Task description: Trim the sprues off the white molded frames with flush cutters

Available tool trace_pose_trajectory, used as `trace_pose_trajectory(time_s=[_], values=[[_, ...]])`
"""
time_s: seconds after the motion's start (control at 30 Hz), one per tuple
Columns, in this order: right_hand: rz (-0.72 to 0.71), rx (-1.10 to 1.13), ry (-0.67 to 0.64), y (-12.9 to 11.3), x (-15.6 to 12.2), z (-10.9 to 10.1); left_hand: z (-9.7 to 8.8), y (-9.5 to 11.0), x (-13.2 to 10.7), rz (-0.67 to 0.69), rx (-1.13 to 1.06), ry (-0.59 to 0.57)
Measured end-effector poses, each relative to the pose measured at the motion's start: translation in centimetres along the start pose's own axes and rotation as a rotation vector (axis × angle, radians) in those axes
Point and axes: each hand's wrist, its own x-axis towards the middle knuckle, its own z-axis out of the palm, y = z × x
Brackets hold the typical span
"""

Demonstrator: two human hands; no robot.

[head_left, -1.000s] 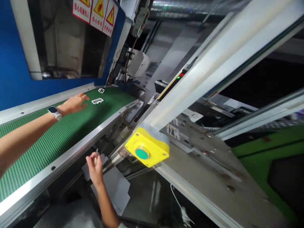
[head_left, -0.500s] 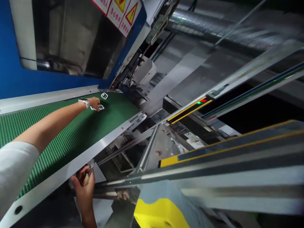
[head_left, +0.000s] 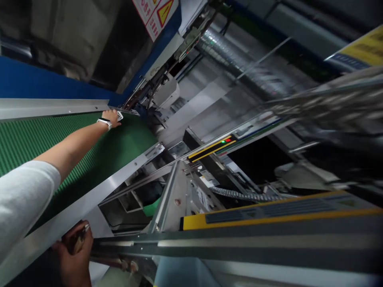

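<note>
My left hand (head_left: 110,117), with a white watch on its wrist, reaches over the green conveyor belt (head_left: 125,139) to its far side. Its fingers are closed at a small white openwork plastic part (head_left: 119,116), which sticks out past the fingertips. Whether a second part lies under the palm is hidden. My right hand (head_left: 76,249) is low, just outside the belt's metal side rail (head_left: 110,181). It is curled around a small tool (head_left: 79,243) with a beige handle and a metallic tip; its exact kind is too dark to make out.
A blue machine housing (head_left: 60,81) with a dark window and warning labels (head_left: 158,18) rises behind the belt. On the right run a yellow-edged light barrier (head_left: 212,148) and a long yellow-edged rail (head_left: 269,211). A metal post (head_left: 170,195) stands beyond the belt rail.
My left hand has moved from one white part to the upper one, and its fingers have closed there. The view has shifted right. My right hand still grips the small tool.
</note>
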Motion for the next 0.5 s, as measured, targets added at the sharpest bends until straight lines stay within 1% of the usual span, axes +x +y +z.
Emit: trace_pose_trajectory(time_s=[0.1, 0.17, 0.23, 0.37, 0.43, 0.5], values=[[-0.003, 0.029, -0.047, 0.2, 0.2, 0.1, 0.5, -0.2, -0.3, -0.087, -0.022, 0.117], [-0.028, 0.047, -0.085, 0.2, 0.2, 0.1, 0.4, -0.6, -0.4, -0.102, -0.032, 0.147], [-0.061, 0.06, -0.1, 0.2, 0.2, 0.1, 0.0, -0.8, -0.4, -0.106, -0.04, 0.134], [-0.125, 0.034, -0.068, 0.6, 0.4, -0.2, -1.5, -0.6, -0.4, -0.089, -0.054, 0.094], [-0.153, 0.012, -0.059, 0.8, 0.6, -0.4, -2.7, -0.3, -1.2, -0.051, -0.057, 0.08], [-0.176, -0.018, -0.05, 0.7, 0.9, -0.5, -4.2, 0.0, -2.9, 0.012, -0.063, 0.058]])
